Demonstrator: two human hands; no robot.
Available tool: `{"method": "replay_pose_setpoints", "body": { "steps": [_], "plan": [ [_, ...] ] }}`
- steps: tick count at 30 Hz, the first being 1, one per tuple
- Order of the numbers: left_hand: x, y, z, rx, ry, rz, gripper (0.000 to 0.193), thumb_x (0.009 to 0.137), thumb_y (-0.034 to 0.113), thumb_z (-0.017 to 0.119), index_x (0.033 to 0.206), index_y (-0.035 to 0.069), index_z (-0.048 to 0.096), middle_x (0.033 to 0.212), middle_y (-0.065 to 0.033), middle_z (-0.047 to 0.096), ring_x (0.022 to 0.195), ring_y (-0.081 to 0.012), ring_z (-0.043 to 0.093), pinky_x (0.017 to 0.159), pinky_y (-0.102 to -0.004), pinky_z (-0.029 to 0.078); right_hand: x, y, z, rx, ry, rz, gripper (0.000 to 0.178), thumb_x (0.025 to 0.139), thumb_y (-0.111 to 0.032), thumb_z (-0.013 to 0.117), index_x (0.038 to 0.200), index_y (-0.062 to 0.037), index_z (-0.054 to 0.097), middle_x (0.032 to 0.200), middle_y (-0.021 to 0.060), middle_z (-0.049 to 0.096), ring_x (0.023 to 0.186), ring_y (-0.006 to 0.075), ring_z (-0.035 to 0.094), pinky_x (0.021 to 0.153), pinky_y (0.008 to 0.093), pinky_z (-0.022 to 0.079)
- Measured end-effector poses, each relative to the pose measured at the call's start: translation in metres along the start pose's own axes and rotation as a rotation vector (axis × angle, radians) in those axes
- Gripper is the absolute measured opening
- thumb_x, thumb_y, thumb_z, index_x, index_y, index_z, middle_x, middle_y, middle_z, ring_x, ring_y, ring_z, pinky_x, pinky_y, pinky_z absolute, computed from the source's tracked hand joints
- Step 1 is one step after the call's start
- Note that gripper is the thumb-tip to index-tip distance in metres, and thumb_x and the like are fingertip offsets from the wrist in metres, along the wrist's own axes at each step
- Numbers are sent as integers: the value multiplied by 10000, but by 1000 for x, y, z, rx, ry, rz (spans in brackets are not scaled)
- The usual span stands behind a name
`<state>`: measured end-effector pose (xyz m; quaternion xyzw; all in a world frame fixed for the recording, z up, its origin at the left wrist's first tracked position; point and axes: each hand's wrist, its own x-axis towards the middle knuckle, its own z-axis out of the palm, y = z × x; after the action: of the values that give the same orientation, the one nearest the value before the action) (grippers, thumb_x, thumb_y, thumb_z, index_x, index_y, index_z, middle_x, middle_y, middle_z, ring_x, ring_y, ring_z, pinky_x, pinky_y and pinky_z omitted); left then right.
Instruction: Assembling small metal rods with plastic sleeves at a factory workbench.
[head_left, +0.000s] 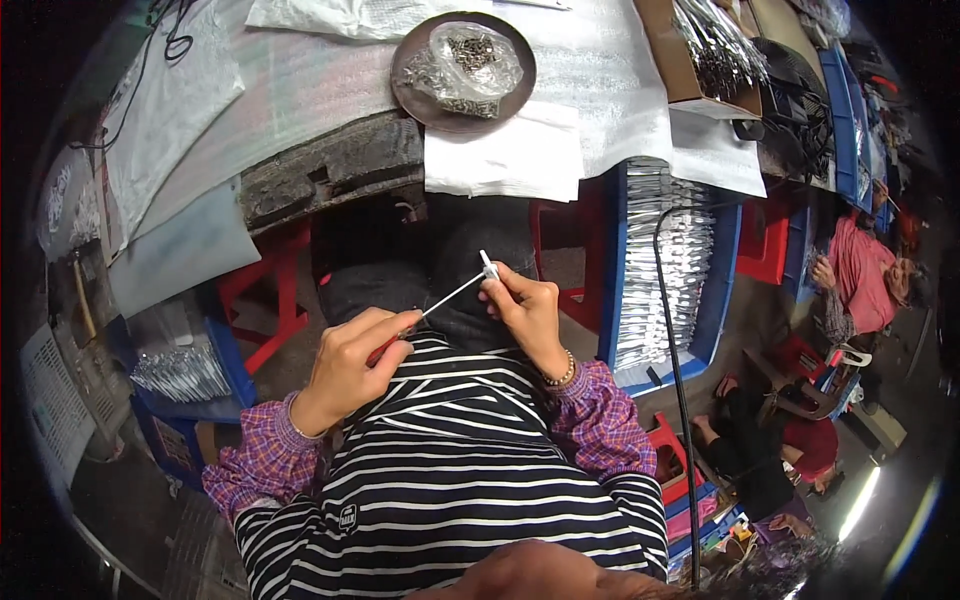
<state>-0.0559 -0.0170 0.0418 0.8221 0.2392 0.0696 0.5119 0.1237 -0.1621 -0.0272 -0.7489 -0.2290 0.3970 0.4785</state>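
Observation:
My left hand (352, 362) is closed around the red handle of a screwdriver (452, 297). Its thin metal shaft slants up and to the right, over my lap. The tip meets a small whitish, narrow part (487, 262), pinched between the thumb and fingers of my right hand (527, 312). Much of that part is covered by the fingers, so its exact kind cannot be made out. Both hands are held close together in front of my striped top, below the table edge.
A round brown tray (408, 105) on the table bears a plastic bag of small metal pieces (472, 55). To the right stands a blue crate (712, 300) full of slim silvery pieces; another blue crate (232, 368) is at left. A black cable (672, 330) hangs at right. Other people sit farther right.

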Motion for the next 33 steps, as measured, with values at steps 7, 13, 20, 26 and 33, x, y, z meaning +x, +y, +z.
{"method": "replay_pose_setpoints", "body": {
  "steps": [7,13,20,26,33],
  "plan": [
    [2,1,2,22,-14,-5,300,737,4,654,1036,32,649,840,-96,637,635,-215,622,562,-284,495,-1,-3,1,-4,7,38,234,861,-78,616,1077,8,649,682,44,669,555,33,574,497,178,469],
    [3,2,1,182,5,116,289,729,12,643,1019,15,650,828,-84,610,623,-198,605,533,-286,485,0,0,3,-8,14,20,225,858,-70,617,1066,5,655,673,47,668,541,47,581,491,184,467],
    [6,3,2,190,9,152,273,746,-9,604,1015,-4,652,775,-110,589,585,-169,573,468,-241,430,0,2,6,-200,72,-184,208,843,-40,613,1037,19,656,650,85,659,516,83,601,475,203,459],
    [24,-6,-23,-1214,-275,-1148,316,936,162,495,1188,-27,522,749,-58,602,431,-20,383,337,-153,245,-1,5,12,-288,111,-297,196,826,-13,621,1013,34,649,582,115,589,447,114,552,430,245,408],
    [33,-7,-16,-925,-335,-1083,221,913,103,517,1041,-46,620,592,-67,587,348,-34,394,295,-170,255,7,-1,17,-371,134,-334,120,802,30,622,914,66,644,528,153,467,384,200,480,397,303,351]
  ]
}}
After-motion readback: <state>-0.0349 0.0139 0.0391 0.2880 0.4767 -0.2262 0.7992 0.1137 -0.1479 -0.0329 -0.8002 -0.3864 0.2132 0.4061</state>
